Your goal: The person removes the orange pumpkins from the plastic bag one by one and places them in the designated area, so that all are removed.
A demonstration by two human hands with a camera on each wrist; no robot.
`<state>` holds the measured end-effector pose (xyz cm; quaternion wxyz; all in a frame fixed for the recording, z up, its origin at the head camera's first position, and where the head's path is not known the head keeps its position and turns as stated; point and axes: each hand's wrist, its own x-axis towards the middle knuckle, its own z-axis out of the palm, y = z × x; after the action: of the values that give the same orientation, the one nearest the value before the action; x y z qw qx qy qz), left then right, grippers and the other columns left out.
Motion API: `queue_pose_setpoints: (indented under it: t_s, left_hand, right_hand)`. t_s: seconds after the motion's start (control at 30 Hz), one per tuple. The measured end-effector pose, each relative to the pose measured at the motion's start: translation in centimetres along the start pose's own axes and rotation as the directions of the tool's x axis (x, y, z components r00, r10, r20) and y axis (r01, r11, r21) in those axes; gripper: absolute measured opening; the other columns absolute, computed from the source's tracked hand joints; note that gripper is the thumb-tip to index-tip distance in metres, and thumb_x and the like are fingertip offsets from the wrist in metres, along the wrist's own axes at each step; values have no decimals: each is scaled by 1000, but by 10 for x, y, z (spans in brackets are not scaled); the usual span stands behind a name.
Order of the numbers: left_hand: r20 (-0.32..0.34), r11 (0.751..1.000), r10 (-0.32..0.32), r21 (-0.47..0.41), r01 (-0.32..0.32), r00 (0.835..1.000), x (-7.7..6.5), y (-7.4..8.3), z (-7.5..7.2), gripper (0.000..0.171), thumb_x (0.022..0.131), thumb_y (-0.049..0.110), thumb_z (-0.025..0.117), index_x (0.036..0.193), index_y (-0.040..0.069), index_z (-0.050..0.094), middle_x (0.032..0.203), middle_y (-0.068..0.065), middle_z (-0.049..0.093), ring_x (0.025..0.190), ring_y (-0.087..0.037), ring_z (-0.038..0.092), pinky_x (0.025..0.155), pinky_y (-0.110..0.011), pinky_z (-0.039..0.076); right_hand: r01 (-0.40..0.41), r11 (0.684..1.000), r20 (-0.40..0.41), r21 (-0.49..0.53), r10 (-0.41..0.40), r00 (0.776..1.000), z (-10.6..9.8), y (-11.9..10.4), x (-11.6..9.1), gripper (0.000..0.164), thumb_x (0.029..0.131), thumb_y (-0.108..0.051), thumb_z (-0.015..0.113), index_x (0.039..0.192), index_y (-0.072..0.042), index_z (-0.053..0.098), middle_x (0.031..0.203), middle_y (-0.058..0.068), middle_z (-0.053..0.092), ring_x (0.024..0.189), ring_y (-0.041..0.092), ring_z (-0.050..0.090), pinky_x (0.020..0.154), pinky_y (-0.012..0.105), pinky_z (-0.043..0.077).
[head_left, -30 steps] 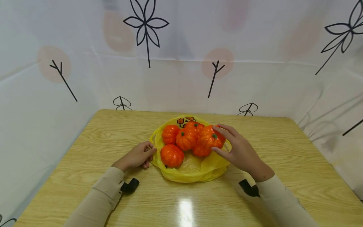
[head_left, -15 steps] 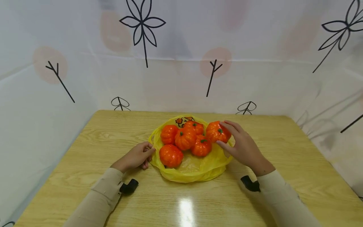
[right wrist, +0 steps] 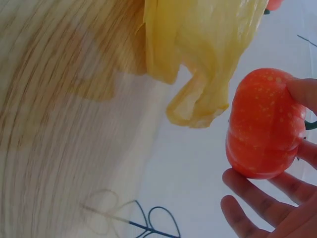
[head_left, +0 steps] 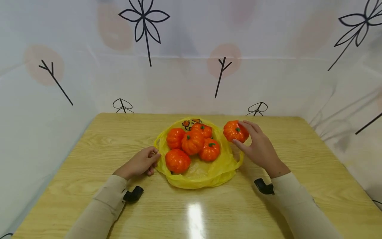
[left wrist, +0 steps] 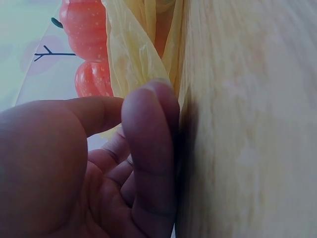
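Note:
My right hand (head_left: 259, 146) grips a small orange pumpkin (head_left: 234, 131) with a green stem, up off the table just right of the bag. In the right wrist view, thumb and fingers surround this pumpkin (right wrist: 265, 124). A yellow plastic bag (head_left: 195, 183) lies spread wide on the table, holding several more orange pumpkins (head_left: 192, 142). At its left edge my left hand (head_left: 141, 163) pinches the rim. The left wrist view has thumb and index finger meeting on the yellow plastic (left wrist: 133, 49), close to the tabletop.
The light wood table (head_left: 119, 212) reaches back to a white cloth backdrop (head_left: 185, 86) with drawn flowers and twigs. A loop of the bag's handle (right wrist: 190, 106) hangs loose beside the held pumpkin. Black straps (head_left: 133, 194) sit on the sleeved wrists.
My right hand has carried the pumpkin rightward and up, from over the other pumpkins to outside the bag's right edge. The left hand stays at the rim. The head view tilts slightly.

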<state>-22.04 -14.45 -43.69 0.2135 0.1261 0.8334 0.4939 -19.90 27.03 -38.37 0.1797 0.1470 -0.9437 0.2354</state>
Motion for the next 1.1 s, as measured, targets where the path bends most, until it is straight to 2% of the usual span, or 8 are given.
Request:
queue_pose_setpoints:
  t_s: [0.33, 0.77, 1.1]
  left_hand:
    - [6, 1000, 3, -17, -3, 1000, -3, 1, -1, 24, 108, 25, 48, 109, 1, 51, 75, -7, 57, 52, -13, 58, 48, -27, 54]
    - [23, 1000, -9, -24, 10, 1000, -1, -1, -4, 24, 108, 26, 47, 111, 2, 51, 77, -7, 57, 52, -14, 58, 49, -27, 55]
    - [27, 1000, -3, -29, 4, 1000, -1, -2, -4, 26, 108, 27, 47, 110, 2, 51, 76, -6, 57, 51, -13, 57, 49, -27, 54]
  right_hand:
    - [-101, 995, 34, 14, 101, 994, -4, 13, 0, 68, 94, -32, 72, 150, -8, 41, 151, 24, 39, 128, 50, 49, 100, 69, 44]
    - [-171, 985, 72, 8, 170, 983, -7, 32, -1, 69, 96, -34, 69, 151, -8, 37, 151, 28, 36, 128, 54, 46, 101, 72, 41]
    - [-227, 974, 125, -11, 227, 966, -10, 40, 0, 70, 97, -32, 68, 152, -3, 36, 150, 32, 35, 131, 55, 41, 105, 71, 38]
